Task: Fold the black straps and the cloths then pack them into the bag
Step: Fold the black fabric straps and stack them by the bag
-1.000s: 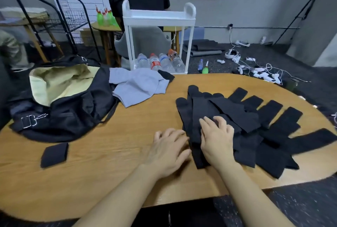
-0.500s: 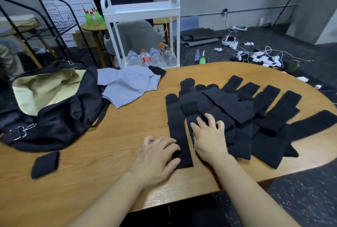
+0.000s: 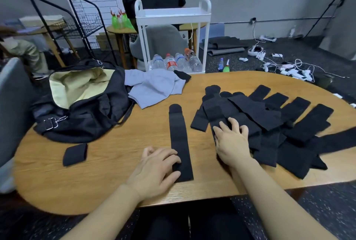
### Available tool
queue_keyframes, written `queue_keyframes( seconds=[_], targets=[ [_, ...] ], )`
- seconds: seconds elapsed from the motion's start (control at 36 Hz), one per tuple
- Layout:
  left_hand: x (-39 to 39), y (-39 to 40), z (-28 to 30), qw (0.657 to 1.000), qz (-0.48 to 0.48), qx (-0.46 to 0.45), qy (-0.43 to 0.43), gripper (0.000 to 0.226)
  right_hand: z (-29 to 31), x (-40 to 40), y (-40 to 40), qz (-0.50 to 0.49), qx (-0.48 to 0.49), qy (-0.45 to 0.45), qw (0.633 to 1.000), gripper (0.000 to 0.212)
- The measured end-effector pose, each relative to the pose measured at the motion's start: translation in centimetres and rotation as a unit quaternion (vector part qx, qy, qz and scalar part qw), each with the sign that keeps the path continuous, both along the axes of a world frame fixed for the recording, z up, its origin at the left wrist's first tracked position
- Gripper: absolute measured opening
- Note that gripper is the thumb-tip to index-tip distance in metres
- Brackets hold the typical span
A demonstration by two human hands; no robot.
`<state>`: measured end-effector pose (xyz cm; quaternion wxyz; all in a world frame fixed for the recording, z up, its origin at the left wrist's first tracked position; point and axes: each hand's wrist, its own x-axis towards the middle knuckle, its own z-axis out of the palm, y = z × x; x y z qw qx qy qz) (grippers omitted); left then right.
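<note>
At the far left of the table (image 3: 107, 187) the black bag (image 3: 82, 112) lies open, its pale yellow lining showing. Just near of it sits one folded strap (image 3: 75, 154), a small black square lying flat. Right of the bag's mouth and touching its side, a grey cloth (image 3: 154, 87) lies crumpled and unfolded.

A single black strap (image 3: 178, 135) lies stretched out near-to-far in the middle of the table, apart from the rest. It looks light, limp and a little grippy, like thin padded fabric; it should crease without springing back much, though a fold may need pressing flat. The best hold is probably at the near end, to be lifted and brought over toward the rounded far tab.

The left hand (image 3: 156, 172) rests palm down on that near end, its fingers (image 3: 171, 159) slightly spread and lying flat on the fabric's left edge and near corner, pressing rather than pinching; nothing is closed around it.

The right hand (image 3: 231, 143) lies flat on the near left part of the pile of straps (image 3: 269, 122), fingers apart and slightly curled on the top layer, gripping nothing. The pile fans out to the right, overlapping, so single straps will likely drag their neighbours along.
</note>
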<state>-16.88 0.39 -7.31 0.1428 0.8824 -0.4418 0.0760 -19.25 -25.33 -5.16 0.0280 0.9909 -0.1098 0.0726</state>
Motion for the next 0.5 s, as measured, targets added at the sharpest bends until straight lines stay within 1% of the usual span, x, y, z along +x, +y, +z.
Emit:
queue_keyframes(
  seconds=[0.06, 0.11, 0.19, 0.25, 0.33, 0.39, 0.5],
  targets=[
    [0.0, 0.6, 0.0, 1.000, 0.001, -0.001, 0.008, 0.032, 0.6, 0.0, 1.0, 0.020, 0.006, -0.035, 0.999, 0.024],
    [0.0, 1.1, 0.1, 1.000, -0.003, -0.001, 0.011, 0.033, 0.8, -0.1, 2.5, 0.053, 0.007, -0.073, 0.996, 0.027],
    [0.2, 1.9, 0.2, 1.000, -0.009, 0.002, 0.005, 0.031, 0.9, -0.5, 5.1, 0.166, 0.019, -0.085, 0.982, 0.031],
    [0.2, 2.4, 0.3, 1.000, -0.012, 0.003, 0.003, 0.029, 0.9, -1.0, 6.6, 0.221, 0.035, -0.071, 0.972, 0.034],
    [0.2, 3.1, 0.3, 1.000, -0.017, 0.005, 0.005, 0.029, 0.1, -1.3, 7.8, 0.270, 0.008, -0.038, 0.962, 0.029],
    [0.1, 3.4, 0.2, 1.000, -0.017, 0.000, 0.012, 0.029, -0.5, -0.9, 8.1, 0.274, 0.014, -0.008, 0.962, 0.030],
    [0.2, 3.7, -0.1, 1.000, -0.018, -0.012, 0.018, 0.028, 0.2, 0.4, 8.7, 0.269, 0.015, 0.035, 0.962, 0.044]
  ],
)
